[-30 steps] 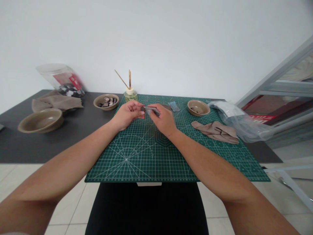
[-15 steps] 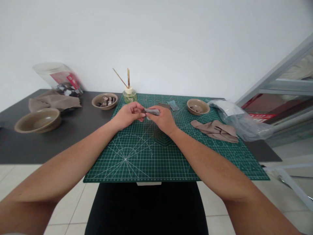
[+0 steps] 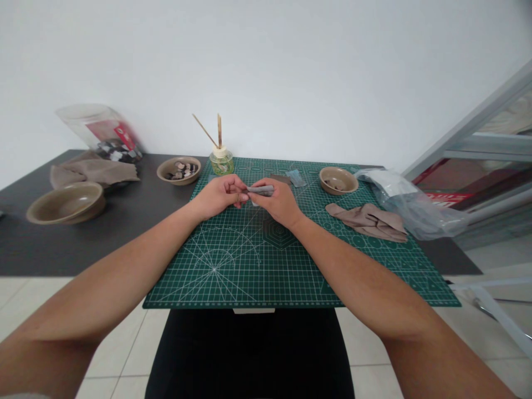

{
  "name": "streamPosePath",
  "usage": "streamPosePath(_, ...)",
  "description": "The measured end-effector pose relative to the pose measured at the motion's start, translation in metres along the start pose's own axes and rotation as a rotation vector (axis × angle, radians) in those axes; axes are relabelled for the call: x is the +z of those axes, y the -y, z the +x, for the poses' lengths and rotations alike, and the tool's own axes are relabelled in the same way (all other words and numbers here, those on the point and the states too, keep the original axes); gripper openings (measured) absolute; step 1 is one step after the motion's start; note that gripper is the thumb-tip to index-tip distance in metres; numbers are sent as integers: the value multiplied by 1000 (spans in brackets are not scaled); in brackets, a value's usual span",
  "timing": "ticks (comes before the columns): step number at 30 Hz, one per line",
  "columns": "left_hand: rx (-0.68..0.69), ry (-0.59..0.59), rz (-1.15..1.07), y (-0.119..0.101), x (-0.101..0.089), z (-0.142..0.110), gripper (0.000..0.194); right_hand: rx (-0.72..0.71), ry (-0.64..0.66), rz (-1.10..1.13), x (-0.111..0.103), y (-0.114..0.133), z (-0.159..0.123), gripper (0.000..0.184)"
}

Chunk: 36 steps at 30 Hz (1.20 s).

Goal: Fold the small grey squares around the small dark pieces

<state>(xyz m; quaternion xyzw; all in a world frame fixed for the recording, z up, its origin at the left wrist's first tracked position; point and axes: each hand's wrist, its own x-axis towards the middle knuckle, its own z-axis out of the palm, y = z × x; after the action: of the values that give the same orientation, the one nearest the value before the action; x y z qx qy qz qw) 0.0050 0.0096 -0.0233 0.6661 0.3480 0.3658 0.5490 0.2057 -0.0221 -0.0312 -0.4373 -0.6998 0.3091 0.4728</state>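
Note:
Above the green cutting mat (image 3: 214, 288), my two hands meet fingertip to fingertip. In my right hand (image 3: 279, 204) is a small folded grey sheet (image 3: 262, 190), gripped between thumb and fingers; its exact kind is unclear. My left hand (image 3: 221, 195) is closed in a pinch at the sheet's left end, and whatever sits between those fingertips is too small and hidden to name. Just behind my right hand lie a flat brown square (image 3: 281, 178) and a small light-blue packet (image 3: 296, 177).
Small bowls stand left (image 3: 178, 170) and right (image 3: 338, 180), holding little dark and pale pieces. A larger bowl (image 3: 66, 204), crumpled brown cloths (image 3: 368, 220), a clear plastic bag (image 3: 415, 205), a tipped clear container (image 3: 89, 119) and a reed diffuser (image 3: 221, 160) surround the hands.
Both hands stay nearly in place, with only a slight shift of the fingers at the folded sheet. The whole view has moved a little.

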Motion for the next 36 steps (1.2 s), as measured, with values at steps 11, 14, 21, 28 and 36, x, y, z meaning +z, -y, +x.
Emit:
streamPosePath(11, -11, 17, 30, -3, 0, -2, 33, -8, 26, 6, 0, 0, -1, 24)
streamPosePath(14, -26, 32, 15, -3, 0, -2, 34, 1, 23, -20, 0, 1, -2, 21)
streamPosePath(21, 5, 19, 24, -5, 1, -3, 32, -55, 4, -46, 1, 5, -3, 20)
streamPosePath(28, 37, -1, -6, -3, 1, -3, 33, 7, 17, -67, 0, 5, -3, 23)
streamPosePath(36, 20, 1, 5, -7, 2, -3, 34, -34, 14, -100, 0, 5, -5, 21)
